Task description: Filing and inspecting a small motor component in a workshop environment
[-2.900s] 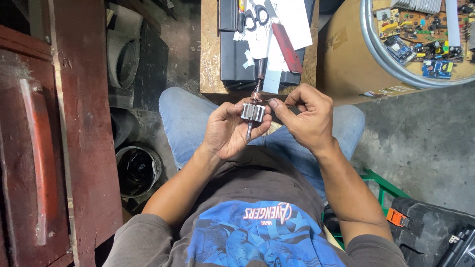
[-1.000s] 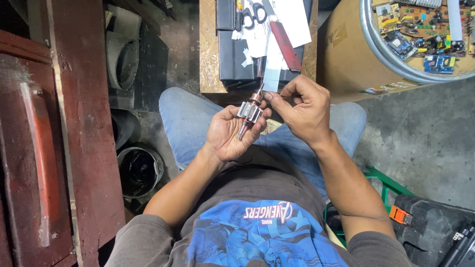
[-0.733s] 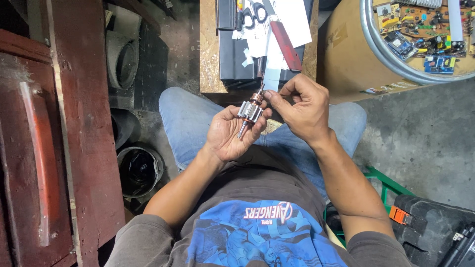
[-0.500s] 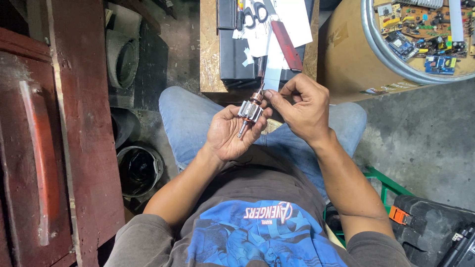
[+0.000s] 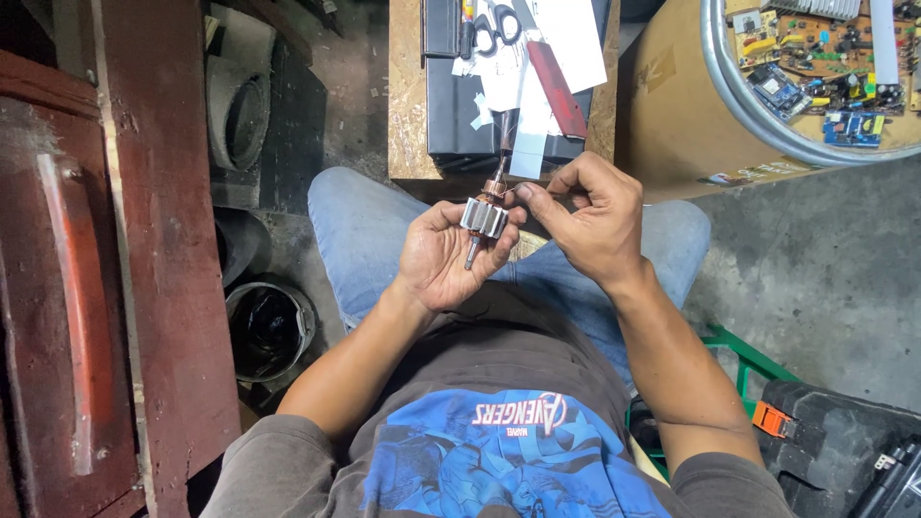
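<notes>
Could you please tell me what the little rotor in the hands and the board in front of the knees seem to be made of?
Rotor: probably steel, a grey, dully shiny slotted core on a thin shaft, with coppery windings at the top. Board: looks like bare particle board, tan and speckled.

Motor armature [image 5: 483, 217]: small rotor, silver-grey slotted laminated core, copper-coloured commutator at the far end, thin steel shaft sticking out both ends. Held above the lap, tilted, near shaft end pointing down toward the palm. Core cradled in left hand [image 5: 443, 257]; right hand [image 5: 587, 219] fingertips pinch at commutator end.
</notes>
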